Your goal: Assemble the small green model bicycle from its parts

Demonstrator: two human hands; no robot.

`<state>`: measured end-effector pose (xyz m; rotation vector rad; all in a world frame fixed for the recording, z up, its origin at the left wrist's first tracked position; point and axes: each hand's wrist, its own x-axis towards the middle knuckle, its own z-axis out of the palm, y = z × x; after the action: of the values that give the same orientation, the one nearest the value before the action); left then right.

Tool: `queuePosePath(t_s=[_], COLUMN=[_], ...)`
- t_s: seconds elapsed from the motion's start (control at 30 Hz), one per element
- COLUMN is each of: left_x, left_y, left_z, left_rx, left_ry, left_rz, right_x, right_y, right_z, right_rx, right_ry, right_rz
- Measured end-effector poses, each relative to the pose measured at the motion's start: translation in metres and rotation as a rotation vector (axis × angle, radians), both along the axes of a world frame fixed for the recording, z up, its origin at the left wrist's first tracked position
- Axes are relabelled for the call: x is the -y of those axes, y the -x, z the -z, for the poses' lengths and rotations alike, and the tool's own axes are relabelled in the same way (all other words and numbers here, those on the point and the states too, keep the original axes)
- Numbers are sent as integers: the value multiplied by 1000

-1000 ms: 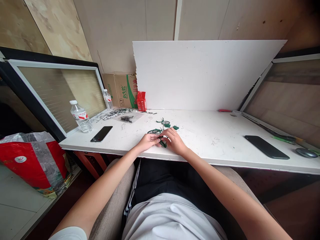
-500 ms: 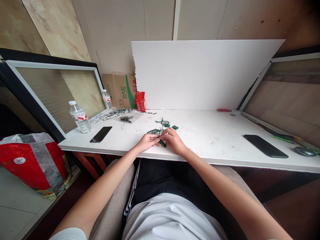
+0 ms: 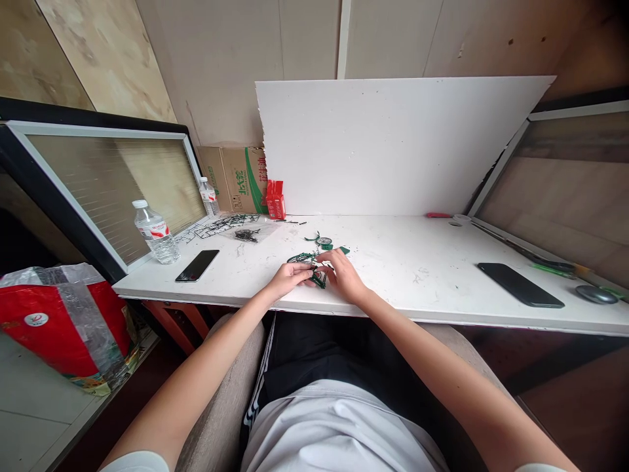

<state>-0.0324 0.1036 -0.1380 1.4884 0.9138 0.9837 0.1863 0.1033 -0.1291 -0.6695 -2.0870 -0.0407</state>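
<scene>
Low over the desk's front edge, my left hand (image 3: pixel 291 278) is closed on a small green model bicycle (image 3: pixel 318 280) with thin parts, pinched between thumb and fingers. My right hand (image 3: pixel 344 274) curls around its right side, thumb and forefinger at the thin parts; the exact contact is partly hidden. One green wheel-like part (image 3: pixel 297 258) shows just beyond my left fingers. Behind the hands lie a spoked wheel (image 3: pixel 324 240) and a flat green piece (image 3: pixel 344 250) partly covered by my right fingers.
On the white desk (image 3: pixel 407 262), a phone (image 3: pixel 197 265) and a water bottle (image 3: pixel 156 231) are at left. Dark part frames (image 3: pixel 226 225) and a plastic bag of pieces (image 3: pixel 247 235) lie behind. A black phone (image 3: pixel 521 284) and mouse (image 3: pixel 596 294) are at right.
My right thumb and forefinger have spread a little, showing more of the dark thin parts between them. A tiny green bit now shows on the desk at right. The view has shifted slightly.
</scene>
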Motion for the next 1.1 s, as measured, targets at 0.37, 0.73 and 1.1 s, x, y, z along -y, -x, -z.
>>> queuePosePath(t_s=[0.37,0.73,1.1], left_x=[0,4,1], left_y=[1,1,2], left_z=[0,-5,0], left_rx=[34,43,41], left_ry=[21,22,34], left_rz=[-17,35,-3], right_x=[-43,-43,-45], right_y=[-74,-64,-66], right_z=[2,8,16], right_rx=[177,316,200], right_ry=[272,233,217], right_rz=[270,330,229])
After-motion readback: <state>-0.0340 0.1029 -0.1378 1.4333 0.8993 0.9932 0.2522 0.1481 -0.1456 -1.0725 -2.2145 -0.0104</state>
